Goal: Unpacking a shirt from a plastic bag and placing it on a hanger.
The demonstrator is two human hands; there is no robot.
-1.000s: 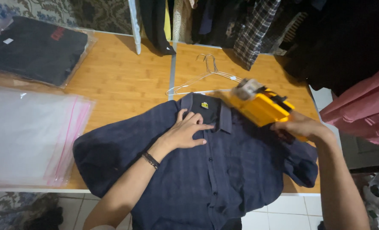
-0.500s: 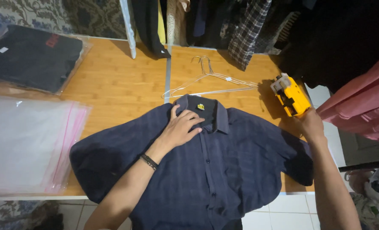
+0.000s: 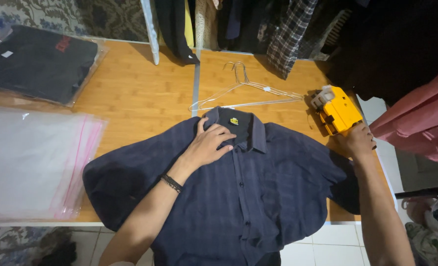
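Flat lies the dark navy buttoned shirt (image 3: 258,197).

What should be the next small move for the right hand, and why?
Probably the right hand should let go of the yellow tool, because the tool appears to rest on the wooden table beside the dark blue shirt. The left hand already presses near the collar, so the shirt seems ready for both hands.

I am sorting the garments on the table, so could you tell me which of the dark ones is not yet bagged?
The navy button-up shirt spread flat under the left hand is unbagged; the folded black garment at the table's far left corner is inside clear plastic.
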